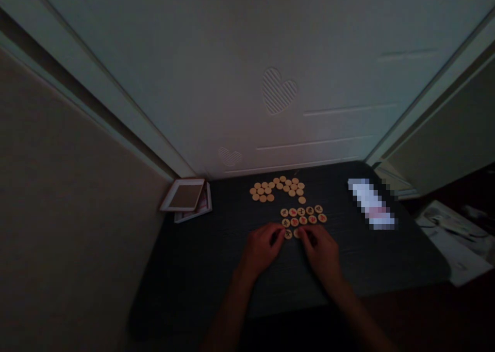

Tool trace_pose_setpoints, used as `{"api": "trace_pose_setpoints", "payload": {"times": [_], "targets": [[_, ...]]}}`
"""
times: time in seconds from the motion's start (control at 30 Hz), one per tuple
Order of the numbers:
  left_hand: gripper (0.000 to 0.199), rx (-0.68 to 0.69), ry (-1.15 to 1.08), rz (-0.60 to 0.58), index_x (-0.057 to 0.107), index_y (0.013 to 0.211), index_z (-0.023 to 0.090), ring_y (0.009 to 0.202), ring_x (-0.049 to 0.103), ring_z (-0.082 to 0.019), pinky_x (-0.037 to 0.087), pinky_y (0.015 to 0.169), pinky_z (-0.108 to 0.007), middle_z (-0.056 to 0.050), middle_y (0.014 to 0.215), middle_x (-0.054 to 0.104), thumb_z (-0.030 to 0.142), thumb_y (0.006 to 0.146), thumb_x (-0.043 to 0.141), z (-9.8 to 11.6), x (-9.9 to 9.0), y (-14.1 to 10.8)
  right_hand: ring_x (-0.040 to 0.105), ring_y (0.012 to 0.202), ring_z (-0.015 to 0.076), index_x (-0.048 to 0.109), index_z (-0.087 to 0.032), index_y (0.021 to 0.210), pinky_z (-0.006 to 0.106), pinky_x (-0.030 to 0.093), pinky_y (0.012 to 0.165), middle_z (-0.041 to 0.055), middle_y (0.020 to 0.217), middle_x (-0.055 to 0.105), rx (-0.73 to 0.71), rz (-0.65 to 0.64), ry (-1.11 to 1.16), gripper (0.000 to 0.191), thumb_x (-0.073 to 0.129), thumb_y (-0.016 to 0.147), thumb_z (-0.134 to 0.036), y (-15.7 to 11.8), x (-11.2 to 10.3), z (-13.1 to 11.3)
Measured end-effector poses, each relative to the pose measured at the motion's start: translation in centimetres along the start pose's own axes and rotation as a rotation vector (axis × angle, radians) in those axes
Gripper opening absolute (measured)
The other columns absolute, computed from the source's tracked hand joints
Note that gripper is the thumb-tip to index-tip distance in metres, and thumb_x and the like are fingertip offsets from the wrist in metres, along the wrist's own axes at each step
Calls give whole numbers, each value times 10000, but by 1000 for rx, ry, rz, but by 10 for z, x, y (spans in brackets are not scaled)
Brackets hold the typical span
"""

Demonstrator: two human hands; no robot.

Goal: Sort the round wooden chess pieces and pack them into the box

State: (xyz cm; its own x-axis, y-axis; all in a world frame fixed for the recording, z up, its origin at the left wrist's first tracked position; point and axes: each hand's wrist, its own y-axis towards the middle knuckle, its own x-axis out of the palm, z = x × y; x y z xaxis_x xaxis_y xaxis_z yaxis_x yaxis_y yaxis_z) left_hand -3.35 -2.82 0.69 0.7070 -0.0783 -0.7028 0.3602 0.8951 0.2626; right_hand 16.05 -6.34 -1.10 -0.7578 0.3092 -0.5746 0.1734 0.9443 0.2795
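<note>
Round wooden Chinese chess pieces lie on the dark table in two groups. Nearer to me are two full rows of face-up Chinese chess pieces (303, 220) with red or black characters, and a shorter third row in front of them. My left hand (265, 246) is closed, its fingertips at the left edge of a black-marked piece (288, 234) in that front row. The thumb and fingers of my right hand (322, 248) pinch the piece (296, 233) beside it, partly covering it. Farther back sits a loose cluster of plain-looking pieces (261, 191), their tops showing no visible characters.
An open shallow box (193, 212) with its lid (186, 194) leaning on it stands at the table's back left. A bright blurred-out object (371, 203) lies on the right. Behind the dark table (201, 269) rises a pale panel with embossed hearts (279, 91).
</note>
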Motion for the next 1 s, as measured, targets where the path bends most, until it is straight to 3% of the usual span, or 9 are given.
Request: {"api": "trace_pose_setpoints", "payload": {"times": [0.27, 0.7, 0.8, 1.0], "targets": [[145, -4, -6, 3, 698, 1039, 245, 819, 712, -148, 570, 776, -261, -13, 977, 768, 292, 987, 571, 0, -1, 0, 666, 759, 204, 710, -227, 940, 320, 522, 698, 61, 884, 727, 31, 28, 44, 247, 552, 971, -414, 1, -4, -2], [147, -6, 7, 13, 699, 1034, 240, 819, 712, -152, 573, 764, -262, -19, 960, 766, 295, 983, 572, -2, 1, 0, 696, 839, 227, 724, -230, 1008, 346, 547, 769, 76, 956, 750, 25, 40, 88, 244, 530, 962, -371, 1, -10, -7], [137, 0, 2, 23, 697, 1036, 244, 805, 716, -152, 572, 738, -258, -16, 964, 771, 297, 974, 588, -2, 1, 0, 689, 858, 229, 713, -238, 1019, 355, 540, 798, 74, 966, 741, -49, 9, 40, 227, 529, 958, -355, 20, -20, -10], [147, 10, 0, 29, 702, 1038, 241, 792, 710, -150, 567, 742, -262, -16, 953, 770, 295, 979, 578, -1, 0, 0, 657, 791, 221, 675, -205, 955, 318, 480, 716, 79, 902, 725, -75, -106, -317, 212, 642, 903, -408, 96, -39, -7]]}}
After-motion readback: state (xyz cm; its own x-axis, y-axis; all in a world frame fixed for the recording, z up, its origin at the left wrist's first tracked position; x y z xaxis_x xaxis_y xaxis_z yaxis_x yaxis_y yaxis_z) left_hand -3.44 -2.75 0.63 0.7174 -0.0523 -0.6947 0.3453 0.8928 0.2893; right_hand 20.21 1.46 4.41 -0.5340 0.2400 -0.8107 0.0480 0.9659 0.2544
